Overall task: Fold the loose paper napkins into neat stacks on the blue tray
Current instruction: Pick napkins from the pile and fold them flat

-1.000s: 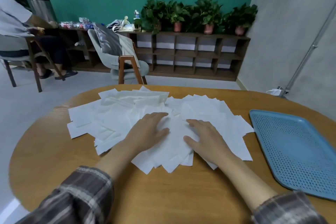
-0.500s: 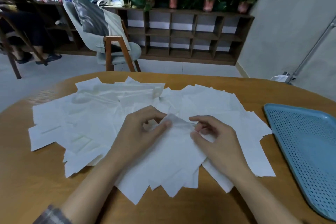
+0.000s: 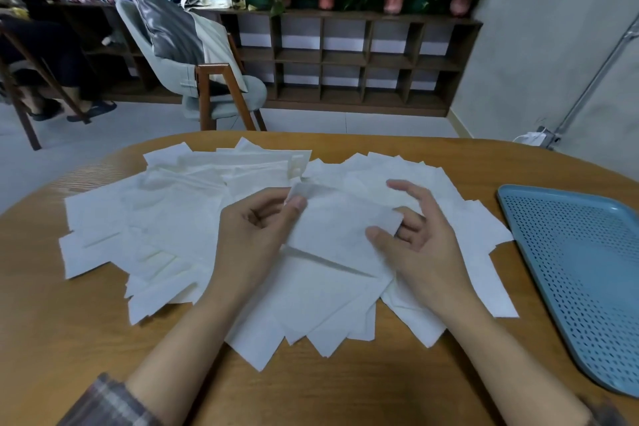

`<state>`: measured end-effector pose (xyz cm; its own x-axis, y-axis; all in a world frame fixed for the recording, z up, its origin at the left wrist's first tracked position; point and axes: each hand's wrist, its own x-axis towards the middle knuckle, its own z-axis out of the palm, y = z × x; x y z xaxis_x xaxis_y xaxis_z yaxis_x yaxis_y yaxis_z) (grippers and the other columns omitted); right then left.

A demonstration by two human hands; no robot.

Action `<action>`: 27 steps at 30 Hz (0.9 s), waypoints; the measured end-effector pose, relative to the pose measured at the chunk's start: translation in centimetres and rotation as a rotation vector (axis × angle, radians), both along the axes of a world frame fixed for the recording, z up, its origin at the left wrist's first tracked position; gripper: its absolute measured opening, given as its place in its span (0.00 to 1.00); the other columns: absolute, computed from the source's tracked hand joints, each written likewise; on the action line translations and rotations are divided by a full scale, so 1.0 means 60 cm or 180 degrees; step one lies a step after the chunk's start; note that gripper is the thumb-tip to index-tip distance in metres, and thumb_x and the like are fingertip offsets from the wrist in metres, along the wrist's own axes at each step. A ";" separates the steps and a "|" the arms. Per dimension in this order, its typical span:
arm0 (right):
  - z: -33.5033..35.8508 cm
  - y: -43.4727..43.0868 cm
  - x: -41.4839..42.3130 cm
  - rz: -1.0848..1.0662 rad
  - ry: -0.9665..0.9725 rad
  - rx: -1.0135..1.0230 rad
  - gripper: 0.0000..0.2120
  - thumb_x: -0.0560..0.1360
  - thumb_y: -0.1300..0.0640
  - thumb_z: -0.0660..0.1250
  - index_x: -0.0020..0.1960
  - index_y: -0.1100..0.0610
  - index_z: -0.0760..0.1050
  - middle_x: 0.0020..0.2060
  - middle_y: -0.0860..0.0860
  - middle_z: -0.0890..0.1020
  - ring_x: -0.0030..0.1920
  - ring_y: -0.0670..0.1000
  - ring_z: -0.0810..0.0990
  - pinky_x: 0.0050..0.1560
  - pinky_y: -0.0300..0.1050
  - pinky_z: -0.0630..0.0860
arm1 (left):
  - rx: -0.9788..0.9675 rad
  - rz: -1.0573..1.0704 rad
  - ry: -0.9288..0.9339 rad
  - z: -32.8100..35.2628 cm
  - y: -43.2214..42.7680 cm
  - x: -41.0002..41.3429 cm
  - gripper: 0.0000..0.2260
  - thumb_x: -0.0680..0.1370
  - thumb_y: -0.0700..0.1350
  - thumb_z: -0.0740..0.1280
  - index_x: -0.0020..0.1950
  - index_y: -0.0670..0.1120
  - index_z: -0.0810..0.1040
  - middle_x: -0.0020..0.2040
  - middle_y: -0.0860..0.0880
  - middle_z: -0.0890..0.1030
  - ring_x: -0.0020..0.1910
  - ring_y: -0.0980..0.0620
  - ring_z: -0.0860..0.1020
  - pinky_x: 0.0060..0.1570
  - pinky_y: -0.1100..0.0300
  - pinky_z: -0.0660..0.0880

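Observation:
A wide spread of loose white paper napkins (image 3: 166, 225) covers the middle of the round wooden table (image 3: 345, 391). One napkin (image 3: 339, 225) is lifted above the pile between both hands. My left hand (image 3: 256, 235) pinches its upper left corner between thumb and fingers. My right hand (image 3: 422, 242) holds its right edge, thumb on top and fingers underneath, index finger raised. The blue perforated tray (image 3: 587, 270) lies at the right of the table with nothing on it.
Beyond the table stand a grey chair (image 3: 207, 79) with a cushion, a low wooden shelf unit (image 3: 345, 59) with potted plants on top, and a seated person (image 3: 52, 73) at far left. A grey wall with a pipe runs along the right.
Both hands went from pressing flat on the pile to pinching one napkin and lifting it off the spread. The camera moved closer and tilted down.

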<state>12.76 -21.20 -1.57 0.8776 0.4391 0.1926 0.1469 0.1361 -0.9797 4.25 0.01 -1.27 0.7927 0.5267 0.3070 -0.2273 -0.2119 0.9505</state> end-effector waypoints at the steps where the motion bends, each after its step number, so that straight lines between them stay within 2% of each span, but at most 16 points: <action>1: 0.002 0.000 0.001 0.0025 0.0075 0.0197 0.27 0.76 0.67 0.74 0.69 0.45 0.72 0.54 0.54 0.87 0.56 0.54 0.87 0.54 0.50 0.85 | -0.0067 -0.0049 0.0072 0.000 0.000 -0.001 0.03 0.81 0.42 0.74 0.52 0.45 0.87 0.44 0.49 0.88 0.45 0.53 0.86 0.47 0.65 0.79; 3: 0.002 -0.002 0.002 0.0055 -0.0041 0.0275 0.26 0.76 0.65 0.75 0.68 0.44 0.72 0.56 0.52 0.86 0.58 0.54 0.86 0.54 0.48 0.84 | -0.0180 -0.0193 0.0230 0.000 -0.001 -0.001 0.03 0.81 0.41 0.73 0.52 0.44 0.86 0.42 0.45 0.88 0.45 0.48 0.87 0.48 0.60 0.81; 5: -0.002 -0.005 0.007 0.0128 -0.0383 -0.0006 0.19 0.76 0.62 0.77 0.63 0.48 0.80 0.57 0.49 0.86 0.61 0.52 0.84 0.59 0.45 0.81 | -0.0253 -0.0312 0.0323 0.000 -0.005 -0.001 0.02 0.82 0.41 0.72 0.52 0.44 0.85 0.44 0.40 0.87 0.45 0.42 0.87 0.48 0.53 0.80; 7: -0.006 -0.006 0.010 0.0237 -0.0610 -0.0350 0.10 0.76 0.63 0.76 0.56 0.54 0.87 0.54 0.48 0.88 0.61 0.49 0.84 0.61 0.40 0.78 | -0.0282 -0.0392 0.0376 -0.001 -0.008 -0.001 0.02 0.82 0.42 0.72 0.51 0.44 0.83 0.42 0.37 0.86 0.41 0.44 0.85 0.44 0.54 0.77; 8: -0.008 -0.006 0.010 0.0257 -0.0537 -0.0392 0.08 0.77 0.65 0.75 0.53 0.55 0.88 0.53 0.48 0.89 0.60 0.48 0.84 0.59 0.39 0.78 | -0.0231 -0.0419 0.0403 -0.002 -0.009 -0.001 0.03 0.82 0.42 0.72 0.51 0.43 0.82 0.41 0.36 0.85 0.39 0.46 0.82 0.42 0.56 0.74; 9: -0.008 -0.006 0.011 0.0210 -0.0426 -0.0389 0.09 0.77 0.66 0.75 0.53 0.56 0.88 0.52 0.48 0.89 0.59 0.47 0.85 0.58 0.38 0.79 | -0.0135 -0.0438 0.0416 -0.004 -0.011 0.000 0.03 0.82 0.43 0.72 0.51 0.44 0.82 0.39 0.37 0.83 0.37 0.49 0.80 0.41 0.57 0.72; 11: -0.007 -0.009 0.013 -0.0030 -0.0353 -0.0393 0.11 0.77 0.68 0.74 0.54 0.55 0.88 0.52 0.45 0.89 0.59 0.43 0.85 0.59 0.35 0.78 | 0.0358 -0.0309 0.0403 -0.008 -0.016 -0.001 0.05 0.81 0.44 0.74 0.54 0.49 0.80 0.36 0.50 0.83 0.36 0.56 0.79 0.40 0.64 0.72; 12: -0.007 -0.012 0.016 -0.0180 -0.0406 -0.0446 0.11 0.78 0.68 0.74 0.54 0.54 0.88 0.52 0.44 0.89 0.60 0.42 0.84 0.60 0.34 0.78 | 0.0749 -0.0176 0.0381 -0.010 -0.018 -0.002 0.09 0.79 0.45 0.76 0.56 0.52 0.78 0.40 0.55 0.83 0.39 0.57 0.81 0.42 0.67 0.72; 14: -0.009 -0.015 0.023 -0.0411 -0.0553 -0.0563 0.13 0.77 0.68 0.74 0.56 0.53 0.88 0.53 0.42 0.88 0.61 0.40 0.83 0.63 0.33 0.76 | 0.1406 -0.0143 0.0302 -0.017 -0.017 -0.005 0.18 0.75 0.48 0.80 0.58 0.55 0.75 0.46 0.57 0.81 0.44 0.52 0.80 0.42 0.68 0.73; 16: -0.010 -0.019 0.027 -0.0502 -0.0680 -0.0592 0.14 0.77 0.68 0.74 0.56 0.51 0.87 0.54 0.41 0.88 0.61 0.40 0.83 0.64 0.34 0.75 | 0.1882 -0.0545 0.0423 -0.022 -0.017 -0.008 0.19 0.73 0.54 0.81 0.56 0.58 0.74 0.47 0.57 0.79 0.44 0.52 0.78 0.42 0.64 0.73; 19: -0.012 -0.020 0.029 -0.0532 -0.0728 -0.0625 0.14 0.77 0.68 0.74 0.54 0.50 0.88 0.52 0.40 0.88 0.61 0.41 0.83 0.65 0.37 0.76 | 0.2727 -0.1163 0.0827 -0.031 -0.023 -0.011 0.19 0.70 0.63 0.78 0.56 0.61 0.77 0.53 0.62 0.77 0.54 0.59 0.76 0.52 0.62 0.74; 22: -0.012 -0.016 0.029 -0.0534 -0.0718 -0.0620 0.14 0.76 0.67 0.74 0.55 0.50 0.88 0.53 0.40 0.88 0.62 0.40 0.82 0.67 0.38 0.76 | 0.2898 -0.1167 0.0855 -0.032 -0.025 -0.014 0.18 0.70 0.64 0.76 0.56 0.61 0.78 0.54 0.64 0.75 0.56 0.62 0.74 0.57 0.62 0.73; 27: -0.011 -0.018 0.029 -0.0484 -0.0700 -0.0625 0.16 0.77 0.66 0.74 0.59 0.49 0.86 0.57 0.38 0.86 0.65 0.39 0.80 0.70 0.42 0.74 | 0.2921 -0.1181 0.0693 -0.029 -0.034 -0.015 0.05 0.74 0.55 0.74 0.46 0.57 0.80 0.50 0.62 0.78 0.53 0.59 0.77 0.56 0.55 0.75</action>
<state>14.49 -22.28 -2.21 0.8827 0.3536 0.3094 0.3621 -0.0921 -0.9276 3.35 -2.04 -3.03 0.9453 -0.1309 0.2988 -0.2685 -0.8325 0.4847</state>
